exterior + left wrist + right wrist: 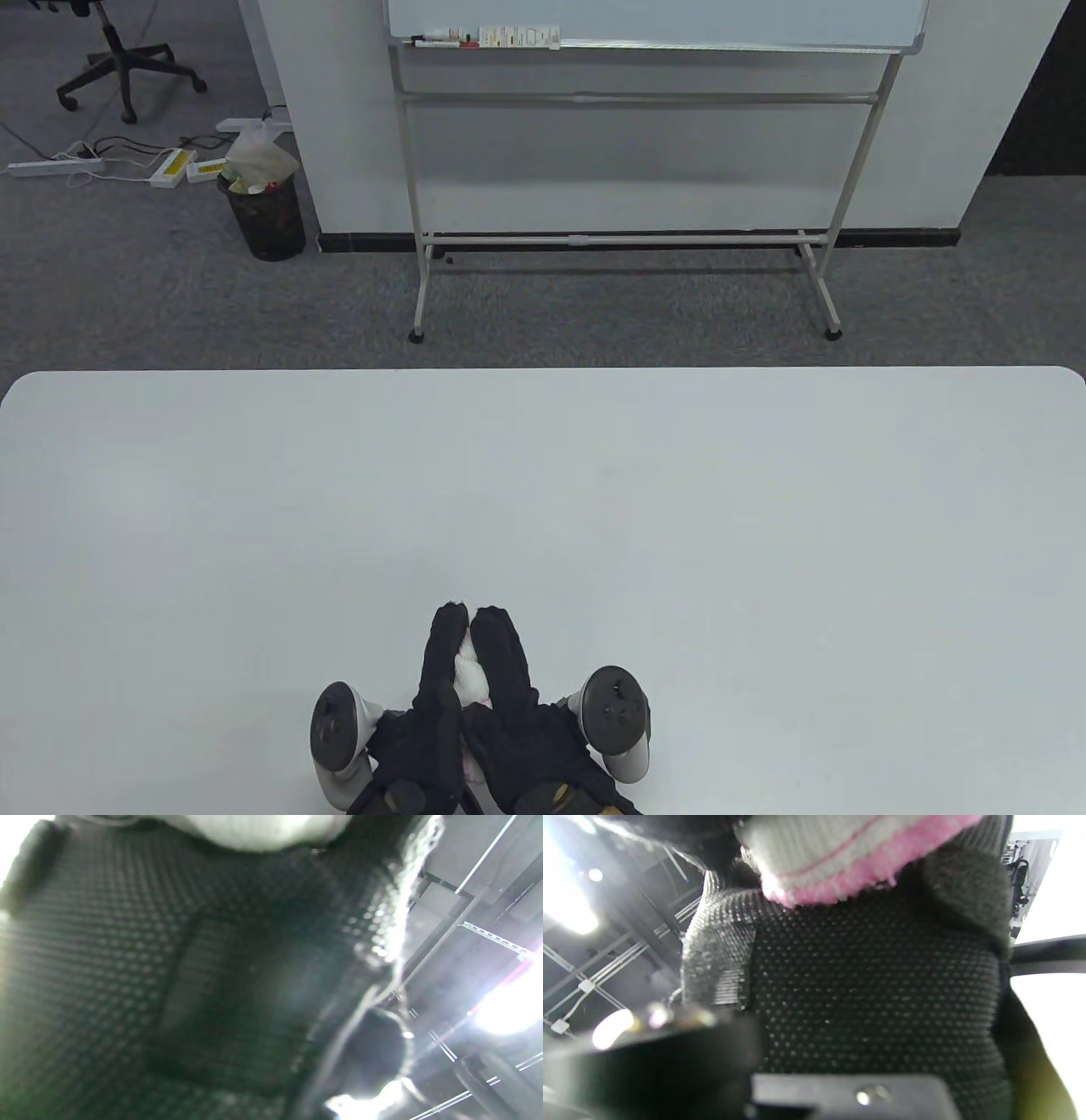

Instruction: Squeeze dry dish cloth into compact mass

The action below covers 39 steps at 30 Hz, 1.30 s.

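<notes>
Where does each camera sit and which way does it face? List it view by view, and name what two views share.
Table view: high, looking down at the table; left hand and right hand press a dish cloth between them.
Left wrist view: on the left wrist, tilted up toward the ceiling; the gloved palm fills it.
Right wrist view: on the right wrist, also tilted up; gloved palm.
Shared: both wrist views show the cloth at the top edge.

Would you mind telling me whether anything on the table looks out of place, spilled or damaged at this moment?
Nothing stands out. The left hand and right hand press palm to palm around the white, pink-edged dish cloth near the table's front edge; only a bunched strip shows between the fingers. No spill or damage is visible.
</notes>
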### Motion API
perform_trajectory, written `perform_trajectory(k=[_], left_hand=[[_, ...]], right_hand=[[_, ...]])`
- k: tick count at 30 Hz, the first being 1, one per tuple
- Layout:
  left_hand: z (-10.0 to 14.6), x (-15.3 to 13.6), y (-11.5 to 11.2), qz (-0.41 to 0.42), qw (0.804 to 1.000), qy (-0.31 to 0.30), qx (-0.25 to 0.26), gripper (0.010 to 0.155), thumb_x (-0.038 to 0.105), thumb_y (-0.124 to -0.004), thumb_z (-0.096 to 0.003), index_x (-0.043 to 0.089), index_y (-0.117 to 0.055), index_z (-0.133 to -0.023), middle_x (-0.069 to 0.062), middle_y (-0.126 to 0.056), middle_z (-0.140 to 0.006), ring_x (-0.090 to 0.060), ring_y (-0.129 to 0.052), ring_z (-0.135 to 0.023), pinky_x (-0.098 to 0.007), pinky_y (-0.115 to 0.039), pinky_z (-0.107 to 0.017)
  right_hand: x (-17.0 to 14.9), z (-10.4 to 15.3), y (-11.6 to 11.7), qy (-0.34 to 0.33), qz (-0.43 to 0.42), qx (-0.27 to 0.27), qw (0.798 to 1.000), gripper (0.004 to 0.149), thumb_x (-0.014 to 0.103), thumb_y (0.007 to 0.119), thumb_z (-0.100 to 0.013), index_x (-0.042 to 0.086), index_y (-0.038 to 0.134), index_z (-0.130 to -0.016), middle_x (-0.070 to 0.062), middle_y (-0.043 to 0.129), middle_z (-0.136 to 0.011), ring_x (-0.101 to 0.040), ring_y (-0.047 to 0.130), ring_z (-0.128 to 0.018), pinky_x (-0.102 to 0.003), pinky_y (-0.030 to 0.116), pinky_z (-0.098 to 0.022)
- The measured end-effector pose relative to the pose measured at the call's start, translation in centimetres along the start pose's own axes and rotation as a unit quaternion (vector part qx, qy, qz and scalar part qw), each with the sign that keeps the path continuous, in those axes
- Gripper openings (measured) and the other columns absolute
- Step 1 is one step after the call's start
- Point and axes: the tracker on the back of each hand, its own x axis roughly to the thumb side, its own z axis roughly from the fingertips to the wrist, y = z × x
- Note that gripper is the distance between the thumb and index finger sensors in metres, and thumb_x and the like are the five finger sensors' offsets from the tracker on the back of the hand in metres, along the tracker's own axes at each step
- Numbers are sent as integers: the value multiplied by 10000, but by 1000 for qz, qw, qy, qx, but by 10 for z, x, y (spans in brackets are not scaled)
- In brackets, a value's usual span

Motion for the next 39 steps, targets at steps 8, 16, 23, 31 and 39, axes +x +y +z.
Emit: perform_trajectory(k=[8, 16, 23, 31, 39], left_hand=[[1, 11, 2, -130, 991, -11, 35, 760, 652, -442, -529, 273, -49, -1057, -108, 77, -1109, -419, 125, -1011, -626, -37, -652], [-4, 25, 20, -302, 953, 26, -15, 755, 643, -528, -550, 243, -191, -1094, -176, -165, -1158, -484, -121, -1057, -668, -190, -694], [3, 24, 43, -460, 883, 95, -3, 739, 631, -566, -550, 215, -301, -1101, -188, -229, -1155, -498, -169, -1046, -682, -185, -679], [2, 6, 50, -519, 832, 196, 12, 739, 632, -574, -544, 215, -319, -1098, -188, -217, -1147, -492, -153, -1037, -665, -122, -662], [2, -1, 55, -512, 833, 208, 12, 730, 630, -573, -545, 210, -347, -1097, -191, -242, -1147, -494, -175, -1037, -664, -136, -666]], right_hand=[[9, 0, -13, 21, 67, -27, 997, 743, 493, 685, -555, 210, 227, -1068, -221, 309, -1072, -548, 532, -944, -609, 661, -607], [29, 2, -35, -33, 264, -114, 957, 644, 404, 812, -503, 142, 513, -1010, -222, 599, -964, -529, 795, -733, -584, 771, -446], [16, 1, -41, 17, 414, -79, 906, 642, 401, 817, -500, 152, 523, -1013, -216, 589, -979, -538, 759, -771, -611, 725, -490], [-13, -4, -32, 147, 547, 50, 823, 636, 402, 825, -487, 155, 553, -1007, -212, 614, -976, -536, 775, -764, -615, 721, -503], [-54, -3, -28, 225, 586, 122, 769, 660, 442, 774, -489, 197, 489, -1032, -187, 519, -1035, -541, 658, -859, -633, 630, -599]])
